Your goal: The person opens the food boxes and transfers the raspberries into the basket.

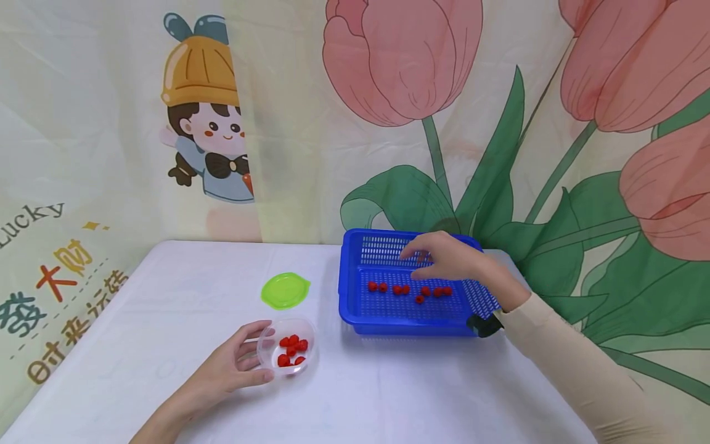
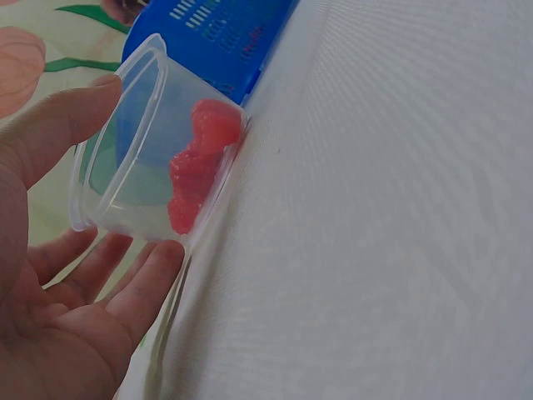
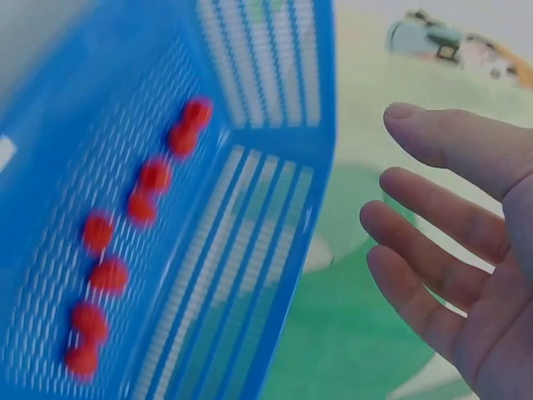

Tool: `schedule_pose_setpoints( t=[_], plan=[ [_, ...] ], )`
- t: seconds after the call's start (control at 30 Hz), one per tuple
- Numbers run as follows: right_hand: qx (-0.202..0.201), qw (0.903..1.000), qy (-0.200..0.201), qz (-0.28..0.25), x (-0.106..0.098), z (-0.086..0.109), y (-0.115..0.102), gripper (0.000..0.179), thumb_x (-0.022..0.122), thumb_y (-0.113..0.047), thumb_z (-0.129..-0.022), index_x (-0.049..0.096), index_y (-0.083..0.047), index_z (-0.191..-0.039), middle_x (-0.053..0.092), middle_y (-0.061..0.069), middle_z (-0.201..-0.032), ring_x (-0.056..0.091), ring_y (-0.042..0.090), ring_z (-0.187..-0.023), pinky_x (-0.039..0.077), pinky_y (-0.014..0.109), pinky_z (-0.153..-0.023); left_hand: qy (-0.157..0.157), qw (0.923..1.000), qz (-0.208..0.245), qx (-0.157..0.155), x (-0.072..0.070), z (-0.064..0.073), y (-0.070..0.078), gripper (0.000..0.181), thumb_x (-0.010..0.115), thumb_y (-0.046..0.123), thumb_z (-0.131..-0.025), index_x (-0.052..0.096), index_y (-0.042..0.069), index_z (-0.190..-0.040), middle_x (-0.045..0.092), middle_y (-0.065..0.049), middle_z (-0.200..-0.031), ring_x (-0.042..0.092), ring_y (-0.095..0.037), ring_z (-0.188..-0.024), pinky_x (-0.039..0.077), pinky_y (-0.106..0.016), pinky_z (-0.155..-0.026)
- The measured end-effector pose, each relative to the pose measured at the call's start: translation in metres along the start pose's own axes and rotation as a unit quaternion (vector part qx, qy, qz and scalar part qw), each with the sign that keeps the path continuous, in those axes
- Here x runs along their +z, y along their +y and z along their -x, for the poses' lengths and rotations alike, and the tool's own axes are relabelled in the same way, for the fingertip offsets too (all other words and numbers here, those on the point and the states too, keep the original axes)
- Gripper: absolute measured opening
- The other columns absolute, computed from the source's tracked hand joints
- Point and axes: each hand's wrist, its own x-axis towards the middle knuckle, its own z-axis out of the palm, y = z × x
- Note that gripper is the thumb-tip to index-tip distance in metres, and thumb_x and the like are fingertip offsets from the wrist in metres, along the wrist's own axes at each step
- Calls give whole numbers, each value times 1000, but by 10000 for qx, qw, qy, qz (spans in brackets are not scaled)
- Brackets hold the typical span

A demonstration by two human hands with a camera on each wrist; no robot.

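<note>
A clear plastic cup [image 1: 267, 353] stands on the table, with several red raspberries [image 1: 291, 351] at its bottom. My left hand [image 1: 233, 361] holds the cup from its left side; in the left wrist view the thumb lies at the rim and the fingertips are against the wall lower down. Over the blue basket [image 1: 410, 328] hovers my right hand [image 1: 448, 256], fingers loosely bent and nothing between them. Several raspberries [image 1: 397, 290] lie in a loose row on the basket's mesh floor, below that hand. The right wrist view shows the right hand [image 3: 454, 242] above the basket's rim.
A green lid [image 1: 285, 291] lies flat behind the cup, left of the basket. The white-covered table [image 1: 366, 394] ends at a curtain [image 1: 288, 154] printed with tulips and a cartoon figure. A dark strap [image 1: 485, 324] is on the right wrist.
</note>
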Motion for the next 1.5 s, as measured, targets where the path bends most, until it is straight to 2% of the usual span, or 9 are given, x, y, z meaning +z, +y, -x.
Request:
schedule_pose_setpoints(
  t=[0.2,0.33,0.43,0.53,0.67,0.8,0.9,1.13,1.5],
  plan=[
    [-167,9993,157,-290,21,-17,-35,38,84,-18,-94,75,-18,-131,73,-2,-128,68,13,-106,61,31,-90,16,10000,-29,13,-1,0,-1,88,86,11,-89,36,16,-162,45,-21,-159,57,-40,-140,55,-20,-102],
    [-499,9979,195,-375,35,-29,-57,38,84,-18,-94,75,-18,-131,73,-4,-124,67,10,-101,60,25,-86,0,10000,-27,38,-1,-1,-2,88,86,12,-90,36,16,-162,45,-21,-159,57,-40,-140,55,-20,-102],
    [-747,9960,159,-456,44,-38,-73,38,84,-17,-94,75,-16,-131,74,0,-122,67,12,-101,60,25,-85,0,10000,-31,50,-1,-1,-3,88,86,12,-90,36,17,-161,45,-20,-159,57,-40,-139,55,-21,-102],
    [-881,9943,58,-591,55,-47,-87,37,83,-16,-94,75,-15,-130,74,3,-124,69,17,-104,62,31,-87,4,10000,-39,63,-1,-1,-4,87,86,12,-90,36,17,-161,46,-20,-158,58,-39,-139,55,-21,-102],
    [-946,9939,-109,-552,69,-59,-102,35,83,-15,-94,76,-15,-128,74,-1,-123,69,17,-106,62,32,-90,5,10000,-16,88,-2,-1,-4,87,85,11,-90,36,16,-161,46,-21,-158,58,-38,-138,55,-21,-101],
    [-981,9938,-342,-399,83,-68,-113,33,83,-15,-94,77,-16,-127,74,-3,-121,67,8,-104,57,18,-86,-8,10000,-7,88,-1,-2,-4,86,85,11,-91,36,16,-161,46,-22,-158,58,-39,-138,56,-21,-101],
    [-1051,9924,-520,-377,93,-75,-119,32,84,-15,-94,77,-17,-126,74,-4,-121,66,5,-104,53,13,-85,-13,10000,-22,47,-1,-2,-3,87,85,12,-91,35,16,-162,45,-22,-158,57,-41,-139,56,-22,-100],
    [-1388,9863,-815,-364,115,-92,-128,33,83,-12,-94,77,-16,-126,74,-7,-121,69,9,-106,53,13,-89,-17,9999,-116,29,-1,-2,-2,88,85,13,-90,34,14,-162,45,-22,-159,55,-44,-141,56,-25,-102],
    [-1498,9789,-1369,-248,147,-113,-133,33,82,-9,-94,77,-14,-127,76,-3,-120,68,8,-105,51,10,-90,-60,10000,5,65,-1,-1,-1,90,85,9,-90,32,11,-163,45,-23,-156,56,-43,-140,57,-25,-102]
  ],
)
